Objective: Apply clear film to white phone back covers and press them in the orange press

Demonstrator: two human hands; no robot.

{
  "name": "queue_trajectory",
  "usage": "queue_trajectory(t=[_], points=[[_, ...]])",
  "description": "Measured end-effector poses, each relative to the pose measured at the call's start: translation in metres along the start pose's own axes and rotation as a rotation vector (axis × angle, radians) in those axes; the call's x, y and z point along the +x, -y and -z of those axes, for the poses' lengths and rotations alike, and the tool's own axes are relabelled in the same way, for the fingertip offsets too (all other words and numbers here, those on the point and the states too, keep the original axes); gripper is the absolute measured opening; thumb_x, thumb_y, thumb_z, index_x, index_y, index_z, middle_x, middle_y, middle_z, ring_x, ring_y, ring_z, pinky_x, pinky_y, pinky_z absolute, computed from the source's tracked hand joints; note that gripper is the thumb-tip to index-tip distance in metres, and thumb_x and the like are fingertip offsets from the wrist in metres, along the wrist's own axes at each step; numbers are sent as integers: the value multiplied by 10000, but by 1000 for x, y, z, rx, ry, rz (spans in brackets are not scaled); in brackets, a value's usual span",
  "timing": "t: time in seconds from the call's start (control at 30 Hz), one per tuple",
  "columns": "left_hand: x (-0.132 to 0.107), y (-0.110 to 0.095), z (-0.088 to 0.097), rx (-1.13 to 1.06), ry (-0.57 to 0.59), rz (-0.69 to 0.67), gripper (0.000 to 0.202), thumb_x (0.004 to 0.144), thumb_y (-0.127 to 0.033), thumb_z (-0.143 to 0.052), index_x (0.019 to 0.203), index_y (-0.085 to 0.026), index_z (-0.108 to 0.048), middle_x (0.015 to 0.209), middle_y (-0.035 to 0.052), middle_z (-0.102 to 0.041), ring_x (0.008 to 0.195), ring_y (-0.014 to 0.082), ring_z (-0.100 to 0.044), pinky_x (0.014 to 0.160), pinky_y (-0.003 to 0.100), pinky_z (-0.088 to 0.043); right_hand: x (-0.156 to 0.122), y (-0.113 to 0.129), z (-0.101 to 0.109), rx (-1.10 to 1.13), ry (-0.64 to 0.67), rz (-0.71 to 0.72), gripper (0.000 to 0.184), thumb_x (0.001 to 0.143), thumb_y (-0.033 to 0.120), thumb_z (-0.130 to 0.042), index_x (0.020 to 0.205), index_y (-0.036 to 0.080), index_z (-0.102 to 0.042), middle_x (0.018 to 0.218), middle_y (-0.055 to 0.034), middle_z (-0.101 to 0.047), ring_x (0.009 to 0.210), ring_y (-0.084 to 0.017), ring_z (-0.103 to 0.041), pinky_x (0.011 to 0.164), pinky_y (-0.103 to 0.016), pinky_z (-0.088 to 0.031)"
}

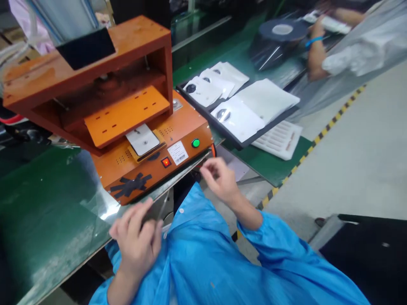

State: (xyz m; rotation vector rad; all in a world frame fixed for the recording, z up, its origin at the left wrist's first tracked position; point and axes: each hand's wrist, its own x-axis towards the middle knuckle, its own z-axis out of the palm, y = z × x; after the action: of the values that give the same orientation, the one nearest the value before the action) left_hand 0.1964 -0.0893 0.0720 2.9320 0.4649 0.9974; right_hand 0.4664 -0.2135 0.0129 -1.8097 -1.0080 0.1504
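Observation:
My left hand [136, 239] is over the table's front edge, below the orange press. Its fingers are loosely bent and apart; a thin, pale sliver shows by the thumb, and I cannot tell if the hand touches it. My right hand [221, 180] is off the press's front right corner, thumb and fingers curled together; whatever may lie between them is hidden. The press [187, 123] has a lit green button [195, 143] and a lit red switch [165, 162]. A white card-like panel [142, 140] lies on its small bed, partly under the raised orange plate [127, 116].
Right of the press, a black tray [240, 144] carries several white sheets with dark round marks [238, 118]. A white slotted tray [280, 140] sits under its edge. Beyond are a dark film roll [280, 36] and a co-worker's arm [318, 51]. Yellow-black tape [327, 127] crosses the floor.

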Motion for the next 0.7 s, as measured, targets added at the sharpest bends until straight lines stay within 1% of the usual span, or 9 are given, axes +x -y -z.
queue_trajectory(t=[0.1, 0.17, 0.23, 0.3, 0.37, 0.43, 0.57, 0.63, 0.7], points=[[5, -16, 6, -90, -94, -320, 177, 985, -160, -654, 872, -250, -757, 1204, 24, -829, 1106, 226, -695, 950, 387, -456, -36, 24, 6, 552, 647, -208, 754, 1046, 819, -320, 745, 212, -648, 579, -23, -627, 451, -140, -556, 422, -262, -475], [13, -24, 2, -128, -125, -512, 249, 987, -145, -621, 859, -278, -788, 1192, -11, -832, 1113, 190, -690, 988, 348, -464, -56, 35, 8, 857, 823, -413, 816, 953, 926, -396, 777, 176, -666, 619, -35, -655, 476, -133, -565, 429, -241, -452], [22, -30, -6, -177, -147, -574, 290, 1006, -152, -609, 820, -286, -785, 1169, -15, -834, 1106, 173, -686, 1064, 326, -451, -67, 43, 12, 909, 727, -556, 746, 866, 900, -613, 866, 159, -702, 697, -38, -687, 543, -132, -591, 470, -233, -462], [27, -34, -13, -198, -161, -535, 251, 1041, -203, -636, 874, -284, -805, 1131, 7, -831, 1086, 171, -683, 1146, 331, -418, -69, 47, 22, 832, 672, -604, 653, 837, 817, -730, 944, 172, -731, 747, -37, -704, 585, -147, -611, 502, -255, -491], [23, -32, -17, -194, -144, -473, 176, 1057, -365, -685, 1021, -277, -832, 1088, 40, -822, 1080, 188, -685, 1174, 357, -413, -59, 48, 40, 711, 583, -576, 580, 849, 796, -720, 926, 222, -741, 753, -40, -714, 586, -192, -630, 499, -314, -518], [8, -20, -18, -193, -118, -418, 325, 1051, -528, -661, 1133, -259, -824, 1081, 85, -807, 1097, 228, -703, 1099, 387, -474, -34, 43, 64, 516, 366, -496, 489, 885, 760, -683, 889, 274, -726, 747, -40, -730, 588, -252, -657, 507, -384, -541], [-47, 38, -15, -105, -104, -171, 243, 985, -389, -726, 1171, -242, -781, 1169, 135, -770, 1059, 287, -736, 872, 407, -554, 70, 12, 101, 11, -169, -262, 369, 969, 524, -629, 713, 270, -555, 566, -11, -598, 575, -261, -631, 633, -413, -537], [-77, 77, -8, -15, -127, -38, 361, 900, -342, -779, 1258, -296, -757, 1192, 110, -765, 987, 304, -733, 807, 433, -566, 141, -13, 104, -24, -254, -233, 146, 970, 357, -615, 876, 247, -631, 676, 1, -645, 609, -232, -629, 712, -402, -551], [-104, 112, 3, 76, -172, 137, 500, 870, -368, -750, 1367, -401, -716, 1219, 86, -759, 939, 345, -714, 771, 513, -566, 209, -38, 97, -221, -335, -186, 121, 984, 254, -605, 1024, 188, -698, 914, -76, -761, 824, -244, -700, 877, -404, -560]])
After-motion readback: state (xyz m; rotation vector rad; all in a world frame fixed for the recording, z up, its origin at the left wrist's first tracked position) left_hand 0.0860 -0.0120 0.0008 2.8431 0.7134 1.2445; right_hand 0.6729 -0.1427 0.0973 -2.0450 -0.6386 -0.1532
